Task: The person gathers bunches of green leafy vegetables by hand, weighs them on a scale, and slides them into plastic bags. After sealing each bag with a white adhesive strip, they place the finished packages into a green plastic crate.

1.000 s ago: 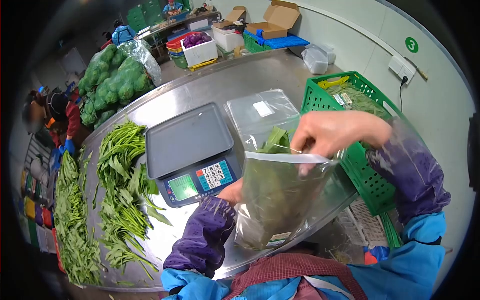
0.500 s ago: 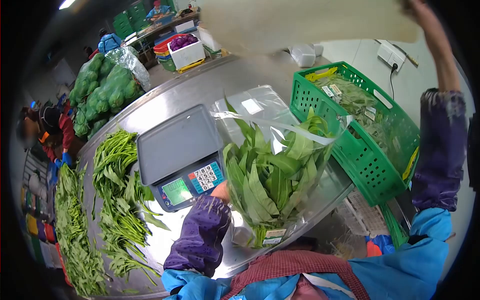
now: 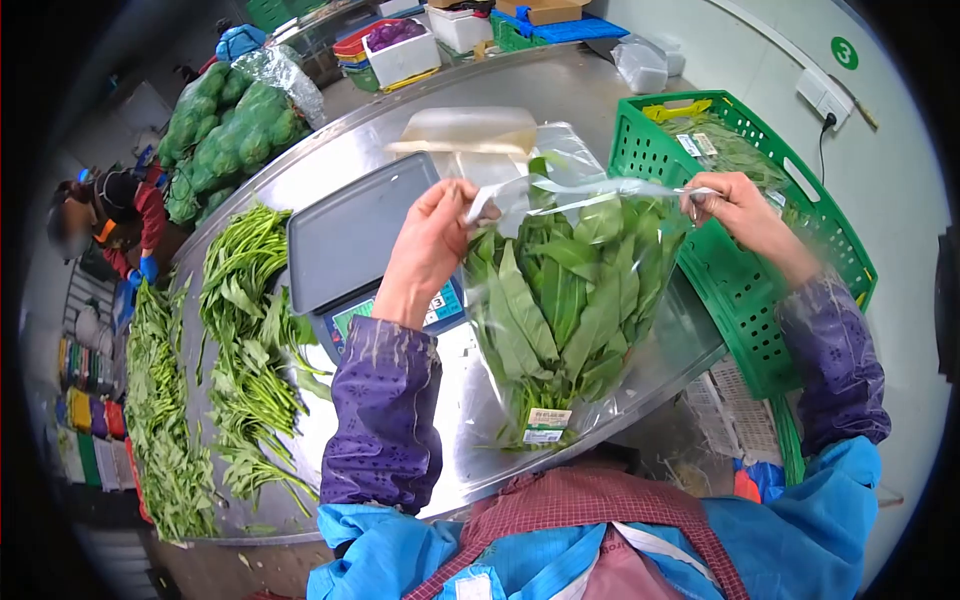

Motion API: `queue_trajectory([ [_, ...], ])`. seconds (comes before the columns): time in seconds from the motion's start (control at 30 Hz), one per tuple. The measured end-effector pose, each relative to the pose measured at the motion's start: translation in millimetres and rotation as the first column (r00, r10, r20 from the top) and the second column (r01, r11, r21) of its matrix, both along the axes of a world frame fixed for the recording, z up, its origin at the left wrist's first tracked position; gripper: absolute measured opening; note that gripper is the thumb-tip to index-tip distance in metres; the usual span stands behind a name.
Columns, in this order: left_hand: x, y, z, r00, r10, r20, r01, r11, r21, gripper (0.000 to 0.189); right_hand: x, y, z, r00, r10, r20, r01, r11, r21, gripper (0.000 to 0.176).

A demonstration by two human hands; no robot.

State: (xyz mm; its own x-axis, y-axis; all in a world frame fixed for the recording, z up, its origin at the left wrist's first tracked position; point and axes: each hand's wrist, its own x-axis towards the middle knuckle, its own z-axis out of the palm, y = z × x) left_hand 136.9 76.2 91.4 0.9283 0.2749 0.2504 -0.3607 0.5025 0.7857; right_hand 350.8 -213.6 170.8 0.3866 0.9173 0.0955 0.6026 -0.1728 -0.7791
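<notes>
A clear plastic bag (image 3: 480, 345) full of long-leaved greens (image 3: 565, 285) stands upright at the near edge of the steel table. My left hand (image 3: 437, 235) pinches the left end of its top edge. At the right end, my right hand (image 3: 737, 210) has its fingers closed on the same edge, so the top is stretched between both hands. A printed label (image 3: 547, 426) shows low on the bag's front, by the stems. Just left of the bag is a digital scale (image 3: 365, 230), its keypad partly hidden by my left wrist.
Loose greens (image 3: 245, 350) lie in rows on the left of the steel table (image 3: 535, 85). A pale curved sheet (image 3: 465, 130) rests behind the scale. On the right, a green crate (image 3: 735, 300) holds bagged greens. A co-worker (image 3: 125, 200) stands at the far left.
My right hand has come down from the upper right and let go of the pale sheet, now behind the scale. My left hand has moved up to the bag's top edge.
</notes>
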Motion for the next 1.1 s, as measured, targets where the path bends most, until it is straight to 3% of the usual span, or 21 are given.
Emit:
queue_trajectory([
  [0.07, 9.0, -0.2, 16.6, 0.999, 0.033, 0.004, -0.032, 0.999, -0.04, 0.016, 1.8, -0.3, 3.3, 0.999, -0.049, 0.0, 0.049, 0.999, 0.024, 0.018],
  [0.13, 11.0, 2.9, 46.5, 0.963, 0.265, -0.048, -0.267, 0.963, -0.048, 0.014, 1.8, 0.5, 16.4, 0.993, -0.083, -0.079, 0.086, 0.996, 0.035, 0.017],
  [0.17, 13.5, 3.7, 53.0, 0.944, 0.325, -0.06, -0.328, 0.943, -0.063, 0.015, 1.0, 3.1, 19.7, 0.98, -0.116, -0.16, 0.124, 0.992, 0.038, 0.016],
  [0.23, 12.8, 5.4, 44.7, 0.915, 0.397, -0.069, -0.401, 0.912, -0.08, 0.015, 1.2, 2.7, 13.2, 0.982, -0.126, -0.144, 0.131, 0.991, 0.03, 0.015],
  [0.3, 17.8, 12.8, -2.4, 0.883, 0.443, -0.153, -0.388, 0.874, 0.292, 0.016, 6.6, -2.8, 2.6, 0.985, -0.139, -0.099, 0.142, 0.989, 0.029, 0.014],
  [0.33, 14.4, 4.8, -24.2, 0.883, 0.342, -0.32, -0.233, 0.913, 0.334, 0.018, 4.0, -4.2, 2.5, 0.986, -0.139, -0.09, 0.142, 0.989, 0.028, 0.014],
  [0.37, 21.4, 3.4, -79.1, 0.904, 0.252, -0.346, -0.116, 0.923, 0.368, 0.028, 0.9, -5.9, 2.6, 0.986, -0.125, -0.109, 0.131, 0.99, 0.047, 0.015],
  [0.4, 15.0, -19.8, -91.1, 0.791, 0.322, -0.521, 0.023, 0.834, 0.551, 0.044, -2.1, -7.0, 3.0, 0.985, -0.113, -0.127, 0.122, 0.99, 0.065, 0.015],
  [0.43, 12.4, -28.1, -131.0, 0.814, 0.224, -0.536, 0.122, 0.836, 0.535, 0.063, -6.9, -7.6, 8.8, 0.984, -0.115, -0.14, 0.125, 0.99, 0.069, 0.014],
  [0.5, 10.7, -55.2, -157.8, 0.734, -0.038, -0.678, 0.371, 0.859, 0.353, 0.075, -16.0, -10.0, 20.7, 0.986, -0.123, -0.114, 0.133, 0.987, 0.087, 0.014],
  [0.53, 13.9, -70.8, -163.9, 0.724, -0.126, -0.678, 0.417, 0.863, 0.285, 0.077, -19.8, -12.9, 26.6, 0.988, -0.121, -0.097, 0.131, 0.986, 0.104, 0.015],
  [0.6, 23.5, -92.2, -172.3, 0.759, -0.427, -0.492, 0.506, 0.862, 0.033, 0.078, -27.5, -20.9, 37.3, 0.986, -0.147, -0.077, 0.155, 0.981, 0.119, 0.016],
  [0.63, 26.8, -94.4, -177.9, 0.757, -0.437, -0.486, 0.512, 0.858, 0.027, 0.078, -31.8, -24.2, 40.8, 0.985, -0.159, -0.065, 0.166, 0.976, 0.141, 0.017],
  [0.7, 31.6, -99.4, -190.8, 0.574, -0.605, -0.553, 0.696, 0.715, -0.06, 0.081, -35.2, -35.3, 44.9, 0.979, -0.197, -0.045, 0.201, 0.971, 0.127, 0.017],
  [0.8, 12.0, -116.5, -155.4, 0.631, -0.629, -0.454, 0.709, 0.705, 0.01, 0.083, -23.1, -63.9, 34.2, 0.959, -0.282, -0.036, 0.284, 0.947, 0.15, 0.019],
  [0.83, 3.7, -122.1, -149.2, 0.729, -0.505, -0.463, 0.606, 0.79, 0.092, 0.074, -17.1, -75.7, 28.9, 0.934, -0.355, -0.048, 0.358, 0.92, 0.159, 0.02],
  [0.87, -1.2, -120.7, -139.0, 0.727, -0.505, -0.465, 0.607, 0.789, 0.092, 0.074, -14.4, -85.4, 25.4, 0.903, -0.425, -0.063, 0.429, 0.887, 0.169, 0.022],
  [0.97, -26.3, -102.7, -105.8, 0.782, -0.18, -0.597, 0.37, 0.905, 0.21, 0.044, -13.0, -112.8, 1.6, 0.897, -0.423, -0.126, 0.439, 0.885, 0.158, 0.029],
  [1.0, -35.0, -93.5, -93.6, 0.78, -0.173, -0.601, 0.367, 0.905, 0.216, 0.044, -12.5, -119.7, -11.1, 0.897, -0.406, -0.176, 0.433, 0.886, 0.167, 0.031],
  [1.1, -62.1, -66.6, -66.5, 0.854, 0.059, -0.516, 0.244, 0.831, 0.499, 0.055, -25.9, -128.5, -49.6, 0.874, -0.429, -0.228, 0.451, 0.891, 0.053, 0.031],
])
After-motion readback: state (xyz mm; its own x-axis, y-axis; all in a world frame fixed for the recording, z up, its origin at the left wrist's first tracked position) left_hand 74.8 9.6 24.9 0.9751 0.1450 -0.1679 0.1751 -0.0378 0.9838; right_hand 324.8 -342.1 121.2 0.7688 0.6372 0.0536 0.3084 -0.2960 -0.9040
